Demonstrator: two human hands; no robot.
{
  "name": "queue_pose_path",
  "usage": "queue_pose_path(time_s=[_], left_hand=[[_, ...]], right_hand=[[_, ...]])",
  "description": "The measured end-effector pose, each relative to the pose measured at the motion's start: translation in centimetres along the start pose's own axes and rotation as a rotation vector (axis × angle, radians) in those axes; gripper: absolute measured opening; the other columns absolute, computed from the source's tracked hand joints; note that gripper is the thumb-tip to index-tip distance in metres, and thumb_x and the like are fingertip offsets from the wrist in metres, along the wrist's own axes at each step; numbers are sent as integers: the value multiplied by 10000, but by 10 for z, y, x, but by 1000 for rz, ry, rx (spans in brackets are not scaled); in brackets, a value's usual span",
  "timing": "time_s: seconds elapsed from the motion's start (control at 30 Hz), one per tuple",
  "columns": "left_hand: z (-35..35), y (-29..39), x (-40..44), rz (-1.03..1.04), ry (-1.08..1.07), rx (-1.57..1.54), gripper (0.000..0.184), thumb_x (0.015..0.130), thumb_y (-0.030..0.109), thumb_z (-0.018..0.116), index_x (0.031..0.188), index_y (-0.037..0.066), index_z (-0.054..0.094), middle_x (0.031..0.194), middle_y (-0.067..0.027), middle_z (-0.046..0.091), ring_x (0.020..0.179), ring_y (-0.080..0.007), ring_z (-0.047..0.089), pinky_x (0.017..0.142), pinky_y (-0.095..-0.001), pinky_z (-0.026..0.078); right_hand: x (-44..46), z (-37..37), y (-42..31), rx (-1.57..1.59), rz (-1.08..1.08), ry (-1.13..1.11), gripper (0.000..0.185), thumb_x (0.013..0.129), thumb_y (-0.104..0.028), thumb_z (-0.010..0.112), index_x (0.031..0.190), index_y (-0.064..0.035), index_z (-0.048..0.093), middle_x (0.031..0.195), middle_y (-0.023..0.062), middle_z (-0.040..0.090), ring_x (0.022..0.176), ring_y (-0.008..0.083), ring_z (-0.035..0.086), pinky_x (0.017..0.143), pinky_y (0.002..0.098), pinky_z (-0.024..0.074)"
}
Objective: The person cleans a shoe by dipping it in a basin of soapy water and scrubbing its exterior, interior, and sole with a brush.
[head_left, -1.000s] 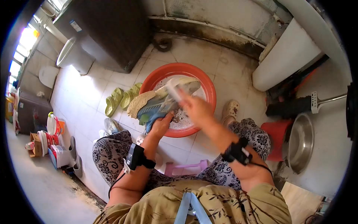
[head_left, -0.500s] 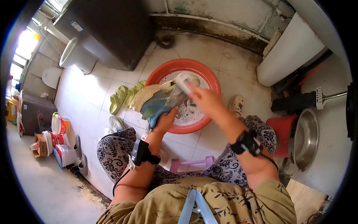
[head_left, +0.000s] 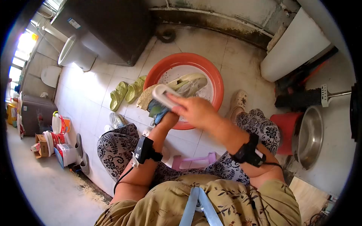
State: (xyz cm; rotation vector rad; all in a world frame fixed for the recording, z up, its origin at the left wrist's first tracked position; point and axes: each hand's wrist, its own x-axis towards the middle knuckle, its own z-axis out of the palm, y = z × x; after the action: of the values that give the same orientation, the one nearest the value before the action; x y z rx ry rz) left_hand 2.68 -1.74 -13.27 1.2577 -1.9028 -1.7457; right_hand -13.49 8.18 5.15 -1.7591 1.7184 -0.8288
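A sneaker (head_left: 191, 87) with a cream sole and blue and grey upper is tilted over the orange-red basin (head_left: 184, 58). My left hand (head_left: 167, 121) grips it at the blue part near the opening, fingers partly hidden. In my right hand (head_left: 200, 112) is a white scrubbing brush (head_left: 164, 96), slightly smeared by motion. The brush lies across the shoe's heel half, close above my left hand. Its bristles are hidden from me. Suds and water show in the basin behind the shoe.
Green slippers (head_left: 126, 92) and a pair of grey-white shoes (head_left: 116, 121) stand left of the basin. A pink plastic stool (head_left: 194, 162) is between my legs. At right are a red bucket (head_left: 286, 132) and a steel bowl (head_left: 311, 137). A dark appliance (head_left: 109, 30) stands behind.
My right hand has moved the brush left and nearer, from the toe end to the heel end. The shoe has turned, showing less of its blue side.
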Motion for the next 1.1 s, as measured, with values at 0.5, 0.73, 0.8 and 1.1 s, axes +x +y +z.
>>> queue_pose_path(time_s=[0.5,0.73,0.8,1.1], left_hand=[[11,85,-26,234,181,275,319,853,190,510,1138,57,562,1199,-145,538,1157,-311,448,1002,-381,304],[23,39,-19,125,170,-24,372,873,231,547,1169,7,529,1202,-114,536,1114,-236,475,973,-319,337],[15,46,-15,216,141,224,370,891,229,527,1175,-7,516,1174,-119,548,1107,-227,478,966,-315,345],[22,67,-28,-35,130,-126,348,877,182,520,1187,23,509,1209,-122,516,1179,-244,423,1008,-351,299]], right_hand=[[14,-10,73,-223,224,150,400,864,-362,498,1253,-269,486,800,167,622,743,345,609,675,446,479],[-4,-9,-7,-29,82,-68,405,875,-331,501,1270,-246,470,790,180,613,712,337,599,647,430,466],[5,-15,20,-69,131,-44,415,879,-315,509,1286,-256,455,747,188,597,668,326,590,623,413,455],[-2,-9,16,-76,199,-7,431,867,-359,506,1290,-306,441,856,156,624,800,311,609,698,414,472]])
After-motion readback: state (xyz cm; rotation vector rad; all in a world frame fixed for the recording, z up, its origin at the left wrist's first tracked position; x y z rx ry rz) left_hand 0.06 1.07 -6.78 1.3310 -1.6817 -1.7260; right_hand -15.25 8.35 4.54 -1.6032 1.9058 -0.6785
